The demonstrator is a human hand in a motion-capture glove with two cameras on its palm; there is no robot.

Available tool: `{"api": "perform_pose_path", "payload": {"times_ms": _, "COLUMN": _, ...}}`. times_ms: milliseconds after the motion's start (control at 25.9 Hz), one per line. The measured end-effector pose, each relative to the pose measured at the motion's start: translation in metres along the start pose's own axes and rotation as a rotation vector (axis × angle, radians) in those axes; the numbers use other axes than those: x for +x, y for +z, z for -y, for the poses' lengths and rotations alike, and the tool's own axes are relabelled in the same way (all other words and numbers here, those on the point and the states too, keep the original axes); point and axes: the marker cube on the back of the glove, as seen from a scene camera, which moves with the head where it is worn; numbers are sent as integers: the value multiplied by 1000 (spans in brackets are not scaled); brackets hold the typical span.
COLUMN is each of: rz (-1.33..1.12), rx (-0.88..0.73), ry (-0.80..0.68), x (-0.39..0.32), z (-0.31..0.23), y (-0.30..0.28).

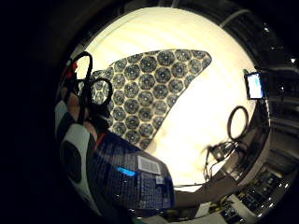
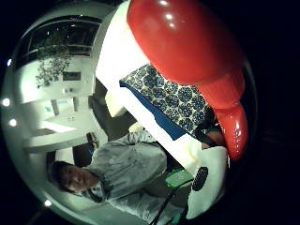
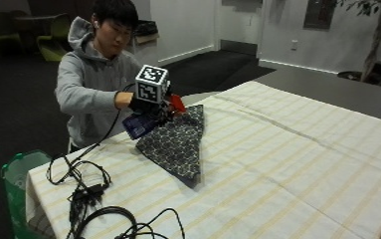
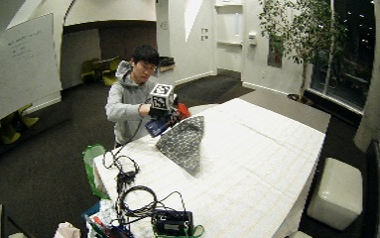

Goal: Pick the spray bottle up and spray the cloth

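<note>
Gloved right hand (image 3: 145, 103) was wrapped round spray bottle (image 3: 151, 119), held above desk (image 3: 296, 164) edge just beside patterned cloth (image 3: 174, 142). Best approach, imo: aim red nozzle (image 3: 177, 103) down at cloth's middle w/ bottle steady, then squeeze the trigger.

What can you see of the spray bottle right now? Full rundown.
The spray bottle has a glossy red trigger head on a dark blue body with a white printed label; it looks like plastic. The gloved right hand grips it, lifted off the striped tablecloth and tilted, with the red head by the upper edge of the patterned cloth. The nozzle tip and any spray cannot be made out.
</note>
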Motion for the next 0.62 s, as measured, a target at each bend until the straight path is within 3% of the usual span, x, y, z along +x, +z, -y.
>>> {"api": "perform_pose_path", "payload": {"times_ms": 425, "rz": -72, "rx": -37, "ry": 9, "x": -16, "z": -4, "y": -38}}
{"api": "perform_pose_path", "payload": {"times_ms": 618, "rz": -78, "rx": -70, "ry": 6, "x": -12, "z": 0, "y": -27}}
